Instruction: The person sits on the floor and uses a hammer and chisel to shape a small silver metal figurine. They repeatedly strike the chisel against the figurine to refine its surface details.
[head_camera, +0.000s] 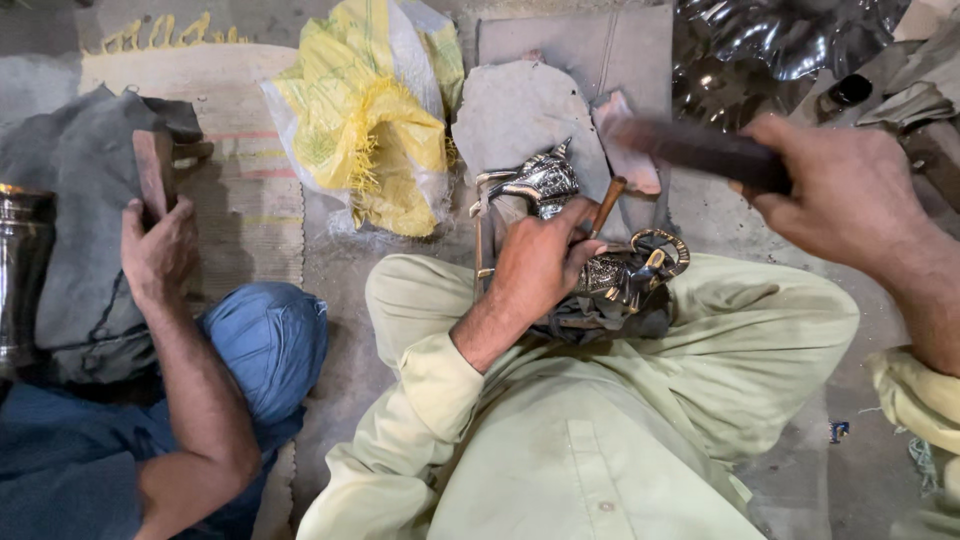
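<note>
Ornate metal teapot (590, 245) lies across my lap, resting on a grey cloth (520, 115). My left hand (535, 262) is curled down on it, pinching a slim wooden-handled punch (607, 205) against its surface. My right hand (845, 190) is fisted tight around a dark hammer (690, 145), raised just beside.

Yellow fringed sack (365, 120), pale green clothes (560, 440), engraved silver-and-brass vessel (590, 250).

Left hand (540, 262) low, fingers curled closed; right hand (850, 190) raised, fist clenched.
</note>
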